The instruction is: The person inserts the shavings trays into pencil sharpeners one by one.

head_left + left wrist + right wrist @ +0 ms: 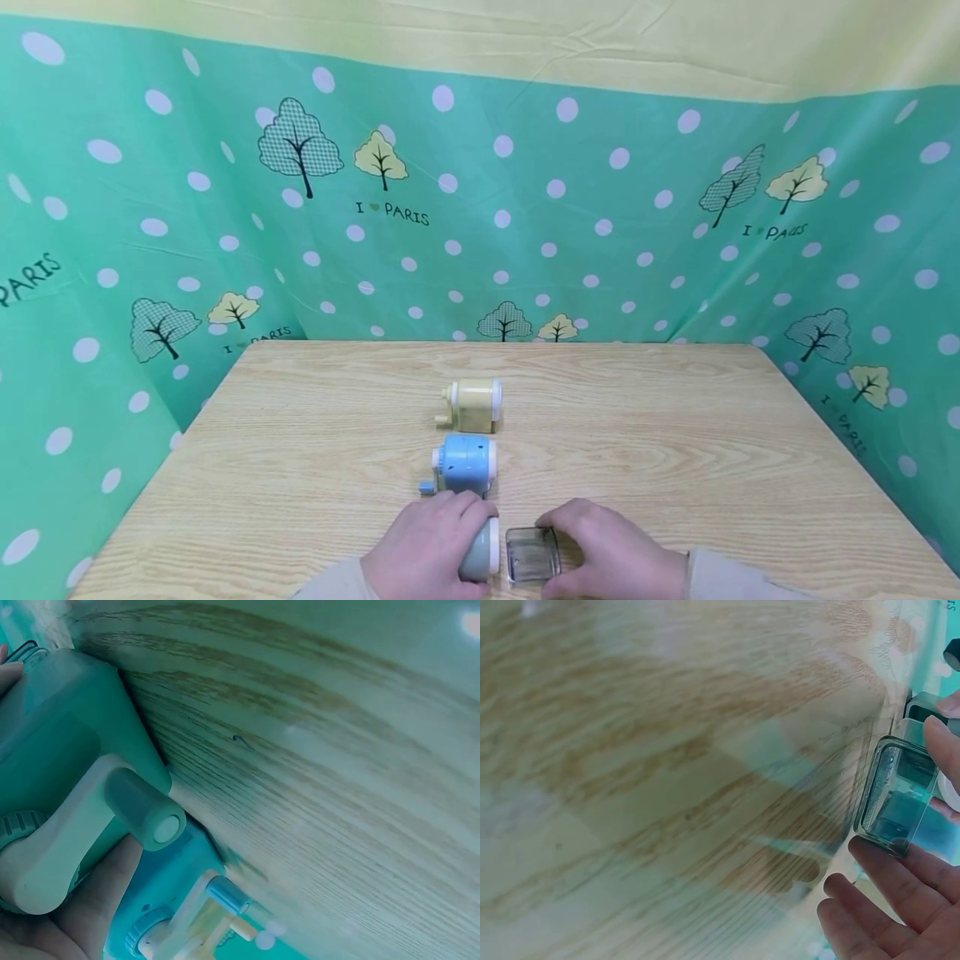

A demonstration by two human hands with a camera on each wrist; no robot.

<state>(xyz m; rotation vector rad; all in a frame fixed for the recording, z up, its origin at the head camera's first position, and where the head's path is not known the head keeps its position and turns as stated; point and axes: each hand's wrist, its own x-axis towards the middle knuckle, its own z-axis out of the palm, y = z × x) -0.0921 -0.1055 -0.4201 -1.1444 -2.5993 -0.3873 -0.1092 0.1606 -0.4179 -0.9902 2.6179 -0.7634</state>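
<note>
My left hand grips a grey-green crank pencil sharpener that lies near the table's front edge, its white-rimmed end facing right. The crank handle shows close up in the left wrist view. Just right of the sharpener, apart from it in the head view, is a clear smoky shavings drawer. My right hand pinches this drawer between thumb and fingers; in the right wrist view the drawer looks see-through, with some fingers spread beneath it.
Behind the left hand stands a blue crank sharpener, and beyond it a yellow crank sharpener. All sit on a wood-grain table. A green dotted curtain hangs behind and at both sides.
</note>
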